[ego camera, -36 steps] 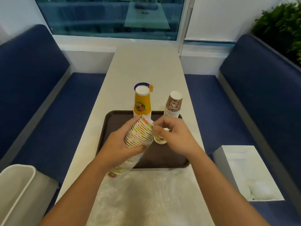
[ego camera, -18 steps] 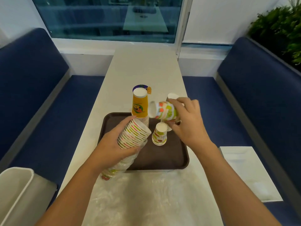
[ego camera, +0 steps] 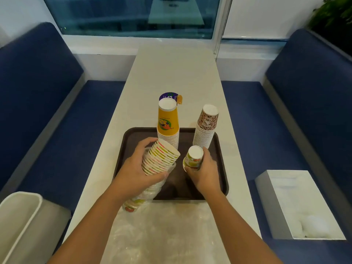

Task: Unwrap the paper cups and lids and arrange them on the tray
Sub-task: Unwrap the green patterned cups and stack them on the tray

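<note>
Striped cups (ego camera: 161, 159) lie gripped in the left hand (ego camera: 137, 173); the right hand (ego camera: 204, 171) clasps 1 cup (ego camera: 193, 158) on the tray (ego camera: 122, 147).

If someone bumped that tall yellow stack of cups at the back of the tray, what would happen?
The yellow stack would probably tip rather than slide: it stands tall for its footprint on the tray. Being nested paper cups, it is likely light, so a small knock might do it. Once down, it could roll, since the cups are round and tapered.
</note>
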